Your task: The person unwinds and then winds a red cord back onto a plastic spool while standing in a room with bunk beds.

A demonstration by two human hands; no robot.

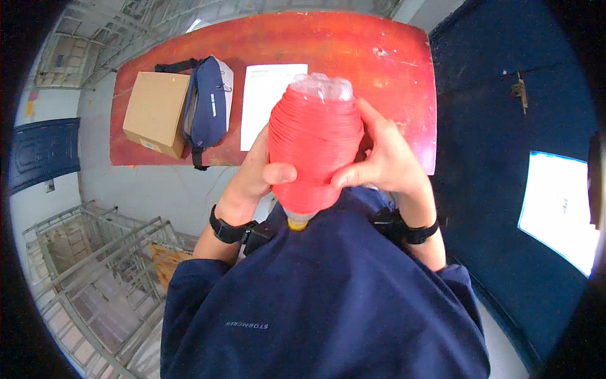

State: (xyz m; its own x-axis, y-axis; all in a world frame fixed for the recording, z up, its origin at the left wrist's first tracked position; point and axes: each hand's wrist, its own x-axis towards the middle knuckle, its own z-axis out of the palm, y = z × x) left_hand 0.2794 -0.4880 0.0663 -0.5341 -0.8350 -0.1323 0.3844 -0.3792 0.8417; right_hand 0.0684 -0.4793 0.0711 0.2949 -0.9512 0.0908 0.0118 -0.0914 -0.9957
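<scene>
Between my two hands is a clear plastic bottle (pixel 322 88) wound round with layers of red cord (pixel 312 148). Its bare base points away from me, while the yellow cap (pixel 297 224) points toward my chest. The fingers of my left hand (pixel 255 170) curl behind the left side, with the thumb pressed on the cord. On the other side, my right hand (pixel 391 155) grips the wrapping with its thumb low and a finger near the upper edge. The far sides of the wrapping and most of my left fingers are hidden.
Beyond my hands stands a red table (pixel 379 38) with worn paint. On it lie a cardboard box (pixel 154 110), a dark blue waist bag (pixel 208 104) and a white printed sheet (pixel 259 95). A dark blue door (pixel 499 145) is at right; metal racks (pixel 101 265) are at left.
</scene>
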